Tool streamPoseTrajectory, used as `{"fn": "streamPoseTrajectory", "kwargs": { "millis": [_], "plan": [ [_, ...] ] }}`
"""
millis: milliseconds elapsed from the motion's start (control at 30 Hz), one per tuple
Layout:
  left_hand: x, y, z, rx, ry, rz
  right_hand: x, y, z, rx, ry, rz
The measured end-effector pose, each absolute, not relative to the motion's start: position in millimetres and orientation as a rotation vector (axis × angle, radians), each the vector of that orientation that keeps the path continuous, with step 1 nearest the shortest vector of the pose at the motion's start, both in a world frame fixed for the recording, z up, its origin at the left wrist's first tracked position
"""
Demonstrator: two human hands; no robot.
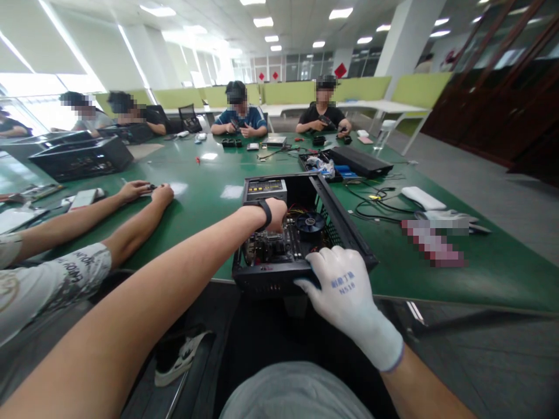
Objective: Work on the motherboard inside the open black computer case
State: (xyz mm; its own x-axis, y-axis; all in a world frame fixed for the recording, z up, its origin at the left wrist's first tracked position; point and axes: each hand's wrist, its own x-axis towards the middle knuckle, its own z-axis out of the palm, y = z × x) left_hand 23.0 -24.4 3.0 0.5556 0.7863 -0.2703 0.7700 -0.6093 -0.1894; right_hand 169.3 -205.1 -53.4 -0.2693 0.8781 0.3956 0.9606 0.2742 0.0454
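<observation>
In front of me an open black computer case lies on its side at the table's near edge. Inside it are a power supply, a round black CPU fan and a motherboard with several wires. My left hand, bare with a black band at the wrist, reaches down into the case over the motherboard. Its fingers are curled, and whatever is at their tips is hidden. A white work glove covers my right hand, which grips the near rim of the case, thumb outside and fingers over the edge.
Behind the case lies a dark panel beside blue and clear wrappings. Black cables, a white box and a glove lie to the right. At left, a co-worker's hands hold a small part; another case stands beyond.
</observation>
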Motion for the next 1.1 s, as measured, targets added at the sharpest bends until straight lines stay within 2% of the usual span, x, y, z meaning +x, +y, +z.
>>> {"fn": "streamPoseTrajectory", "kwargs": {
  "millis": [167,467,633,1100],
  "plan": [
    [39.9,-41.0,-1.1,-2.664,-1.338,0.796,170.3,-243.0,-55.9,-1.651,-2.233,-0.330],
    [49.0,-30.2,-38.9,-2.622,-1.327,1.048,170.9,-257.7,-58.1,-1.603,-2.214,-0.308],
    [45.4,-17.8,-53.5,-2.609,-1.400,0.994,170.3,-257.7,-56.9,-1.607,-2.212,-0.320],
    [50.6,-16.0,-57.0,-2.670,-1.449,0.956,170.4,-258.2,-56.8,-1.631,-2.232,-0.300]
  ]
}}
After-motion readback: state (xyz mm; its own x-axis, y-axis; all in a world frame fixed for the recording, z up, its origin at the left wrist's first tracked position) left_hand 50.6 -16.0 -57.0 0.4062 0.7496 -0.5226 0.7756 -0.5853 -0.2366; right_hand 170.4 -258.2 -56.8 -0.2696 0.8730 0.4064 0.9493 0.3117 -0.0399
